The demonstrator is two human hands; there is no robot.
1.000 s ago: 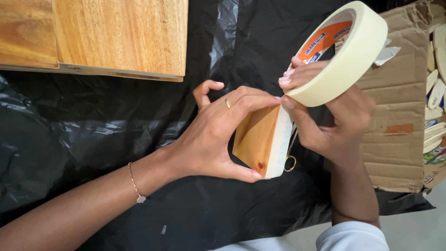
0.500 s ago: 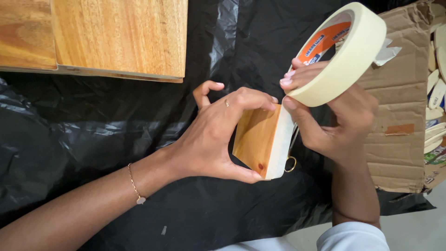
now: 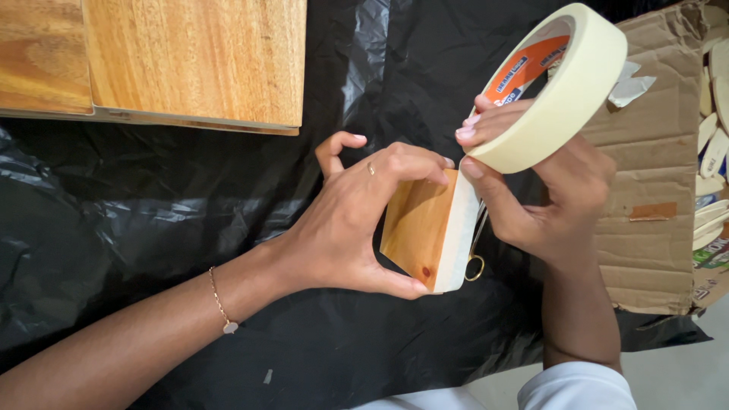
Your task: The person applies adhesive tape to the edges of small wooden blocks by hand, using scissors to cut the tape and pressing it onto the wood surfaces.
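Note:
My left hand point(image 3: 345, 228) grips a small wooden block point(image 3: 416, 228) by its top and bottom edges, holding it on edge above black plastic sheeting. A strip of cream masking tape point(image 3: 459, 235) covers the block's right-hand side. My right hand point(image 3: 543, 201) holds a large roll of cream masking tape point(image 3: 566, 91) with an orange inner core, just up and right of the block. The tape runs from the roll down onto the block. A small gold ring point(image 3: 475, 267) shows behind the block's lower right corner.
Black plastic sheeting point(image 3: 152, 228) covers the work surface. Wooden boards point(image 3: 182, 61) lie at the top left. Flattened brown cardboard point(image 3: 653, 190) sits at the right, with pale wooden pieces point(image 3: 710, 152) along the right edge.
Both hands and the tape roll stay nearly in place; the roll has shifted only slightly.

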